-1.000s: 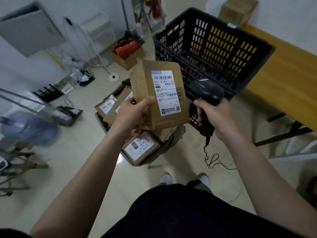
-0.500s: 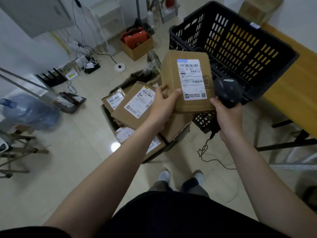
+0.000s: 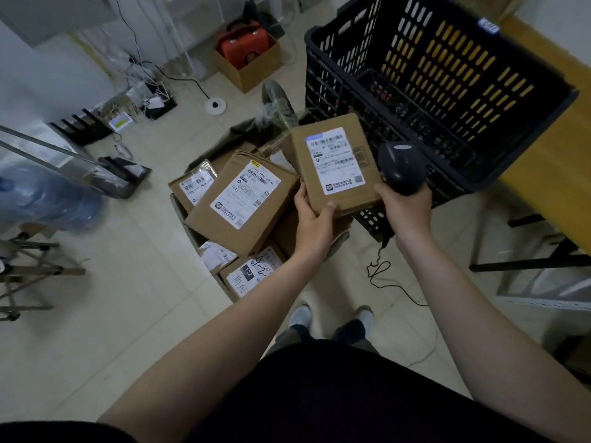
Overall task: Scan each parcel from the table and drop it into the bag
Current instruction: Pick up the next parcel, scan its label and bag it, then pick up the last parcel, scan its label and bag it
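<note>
Slip possible, frame centre.
Left hand (image 3: pixel 315 219) pinched brown labelled cardboard parcel (image 3: pixel 335 164) by one corner; right hand (image 3: pixel 404 207) gripped black handheld scanner (image 3: pixel 401 167).

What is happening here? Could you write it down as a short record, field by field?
Left hand: grips a parcel by its lower corner, label facing up
Right hand: holds a scanner just right of the parcel
Bag: on the floor, with several labelled parcels in it
Basket: black, sitting on the wooden table at right
Stage: parcel in hand, not yet dropped into the bag
</note>
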